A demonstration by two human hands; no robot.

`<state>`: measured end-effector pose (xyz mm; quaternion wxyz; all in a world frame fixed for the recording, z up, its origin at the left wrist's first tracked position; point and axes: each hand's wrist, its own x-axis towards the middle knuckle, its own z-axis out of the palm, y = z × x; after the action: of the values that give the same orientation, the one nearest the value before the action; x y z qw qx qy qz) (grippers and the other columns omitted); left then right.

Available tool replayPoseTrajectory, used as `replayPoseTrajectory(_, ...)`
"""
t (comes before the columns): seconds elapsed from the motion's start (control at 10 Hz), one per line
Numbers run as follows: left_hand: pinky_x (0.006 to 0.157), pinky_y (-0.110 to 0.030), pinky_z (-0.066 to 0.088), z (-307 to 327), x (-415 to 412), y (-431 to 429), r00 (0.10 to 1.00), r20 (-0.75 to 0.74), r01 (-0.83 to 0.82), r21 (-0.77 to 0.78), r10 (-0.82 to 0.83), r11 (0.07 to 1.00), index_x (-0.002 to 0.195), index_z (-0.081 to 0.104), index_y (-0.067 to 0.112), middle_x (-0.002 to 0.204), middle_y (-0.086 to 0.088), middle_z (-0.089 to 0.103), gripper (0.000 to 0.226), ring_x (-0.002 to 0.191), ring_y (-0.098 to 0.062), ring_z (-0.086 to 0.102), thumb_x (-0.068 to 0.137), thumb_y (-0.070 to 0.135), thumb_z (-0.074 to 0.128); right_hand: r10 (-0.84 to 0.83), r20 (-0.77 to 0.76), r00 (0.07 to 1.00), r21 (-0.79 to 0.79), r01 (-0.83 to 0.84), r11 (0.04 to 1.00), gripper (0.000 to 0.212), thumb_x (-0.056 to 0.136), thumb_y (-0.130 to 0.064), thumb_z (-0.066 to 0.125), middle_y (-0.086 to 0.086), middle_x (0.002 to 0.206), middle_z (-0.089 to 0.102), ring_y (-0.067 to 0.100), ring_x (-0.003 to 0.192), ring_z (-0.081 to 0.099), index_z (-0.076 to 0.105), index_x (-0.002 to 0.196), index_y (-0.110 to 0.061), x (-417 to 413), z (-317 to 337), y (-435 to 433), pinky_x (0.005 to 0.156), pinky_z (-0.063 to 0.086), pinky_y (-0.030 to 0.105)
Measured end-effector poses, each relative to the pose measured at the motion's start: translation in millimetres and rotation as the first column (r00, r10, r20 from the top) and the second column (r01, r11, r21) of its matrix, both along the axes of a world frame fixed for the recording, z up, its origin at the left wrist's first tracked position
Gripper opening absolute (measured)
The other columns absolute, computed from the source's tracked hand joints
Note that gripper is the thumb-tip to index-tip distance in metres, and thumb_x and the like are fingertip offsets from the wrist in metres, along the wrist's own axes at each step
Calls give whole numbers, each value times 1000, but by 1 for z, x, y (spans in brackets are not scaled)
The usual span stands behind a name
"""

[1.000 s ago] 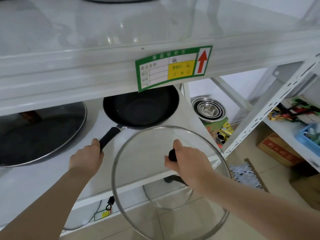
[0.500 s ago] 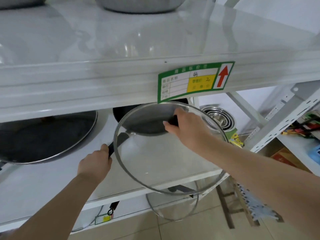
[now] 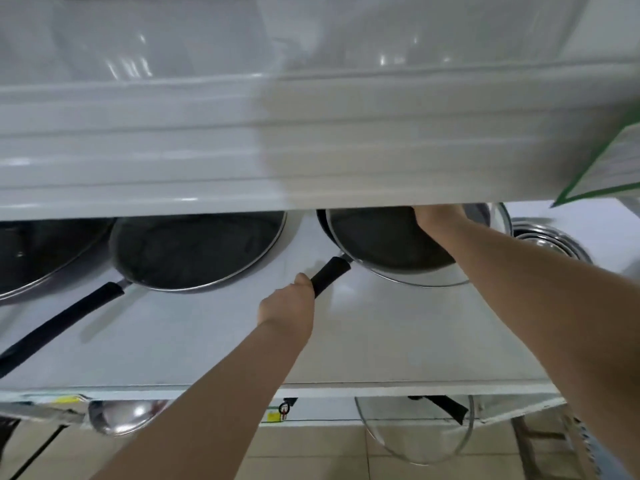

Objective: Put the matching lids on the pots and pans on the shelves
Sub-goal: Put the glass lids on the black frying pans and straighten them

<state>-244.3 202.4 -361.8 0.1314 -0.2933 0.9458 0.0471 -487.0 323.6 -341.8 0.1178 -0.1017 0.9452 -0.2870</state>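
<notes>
A black pan (image 3: 381, 237) stands at the right of the middle shelf (image 3: 207, 341). My left hand (image 3: 287, 303) grips its black handle (image 3: 329, 273). A round glass lid (image 3: 415, 277) with a metal rim lies over the pan, slightly tilted toward me. My right hand (image 3: 436, 216) reaches under the upper shelf and holds the lid at its knob, which the hand and the shelf edge hide. To the left sits a second dark pan (image 3: 194, 251) with a glass lid on it and a long black handle (image 3: 59, 327).
The upper shelf's thick white edge (image 3: 311, 143) hangs low over the pans. A third lidded pan (image 3: 41, 254) is at far left. Steel bowls (image 3: 547, 237) are stacked at right. On the shelf below sit another glass lid (image 3: 415, 434) and a steel ladle (image 3: 121, 415).
My right hand carried the glass lid from in front of the shelf up and in over the black pan. The left hand stayed on the pan handle. The camera moved left and lower.
</notes>
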Motion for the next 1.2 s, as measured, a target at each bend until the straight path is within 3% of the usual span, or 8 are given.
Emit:
replayPoseTrajectory(0.1,66,-32,43,3,-4,2,999,28,-22,21,21,1000,119,39,7,106,-9,64,35,80,-24,58,87,-2,50,110,-151,982,123,-91,988,45,102,-31,34,19,142,47,35,132,41,48,134,-4,-9,-4,-14,110,29,40)
replayPoseTrajectory(0.2,66,-32,43,3,-4,2,999,31,-35,40,34,999,119,39,7,106,-9,63,35,81,-25,58,86,-3,50,140,-357,924,114,-105,988,39,102,-24,35,19,144,44,37,133,38,48,135,-6,-7,-1,-29,113,28,42)
replayPoseTrajectory(0.3,66,-33,43,3,-2,3,1000,7,-27,52,27,998,118,40,7,105,-9,64,34,88,-27,64,86,-2,50,192,-375,907,225,-112,968,35,100,-24,41,24,132,53,42,122,48,57,123,-3,-12,-4,-40,103,38,44)
replayPoseTrajectory(0.5,66,-32,43,5,1,5,999,-11,-42,89,43,995,117,40,6,104,-9,64,35,75,-24,52,86,-3,53,288,-376,881,355,-151,923,47,101,-35,40,31,113,61,43,108,57,61,107,7,-14,4,-36,89,43,42)
replayPoseTrajectory(0.6,66,-31,43,4,2,8,999,-10,-41,98,42,994,116,39,6,104,-8,64,35,84,-25,62,85,-3,53,306,-364,880,409,-145,901,47,101,-34,40,31,108,62,44,103,58,60,105,8,-12,2,-35,85,47,43)
replayPoseTrajectory(0.7,67,-32,42,5,2,9,999,-20,-42,119,44,992,116,40,6,105,-8,64,34,93,-27,65,86,-3,52,274,-319,907,430,-118,895,51,100,-35,41,33,119,56,45,111,54,51,120,12,-12,2,-38,90,47,45)
replayPoseTrajectory(0.9,66,-32,42,4,2,8,999,-29,-42,125,46,991,116,40,6,86,-5,51,34,76,-25,54,86,-2,51,250,-270,930,400,-127,908,62,99,-32,44,32,136,43,45,124,45,24,139,11,-15,6,-37,101,40,47)
replayPoseTrajectory(1.2,63,-32,41,-11,3,5,997,-78,5,69,1,998,112,39,7,66,0,39,29,70,-23,51,86,-2,49,243,-304,921,336,-135,932,65,98,-30,45,28,140,41,44,127,42,15,147,2,-14,-2,-33,102,38,50)
